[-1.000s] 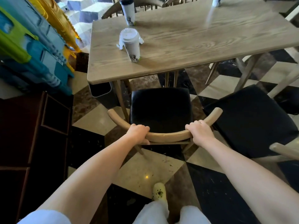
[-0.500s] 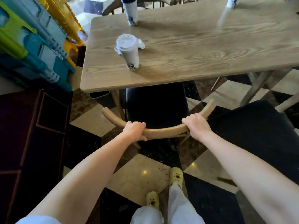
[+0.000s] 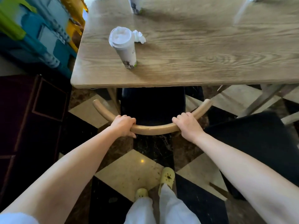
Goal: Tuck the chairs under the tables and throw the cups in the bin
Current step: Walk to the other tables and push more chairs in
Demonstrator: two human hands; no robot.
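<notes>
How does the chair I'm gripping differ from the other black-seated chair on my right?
The gripped wooden chair with curved backrest has its black seat partly under the wooden table; the second black-cushioned chair sits fully clear of the table edge. The left hand and right hand both hold the first; nothing touches the second. The first faces the table squarely; the second looks angled. Both have dark cushions.

One head-worn wide-angle view looks steeply down and forward from standing height. The table (image 3: pixel 194 50) fills 12 o'clock close ahead, the person's feet (image 3: pixel 167 176) at 6 o'clock. No second view overlaps it.
</notes>
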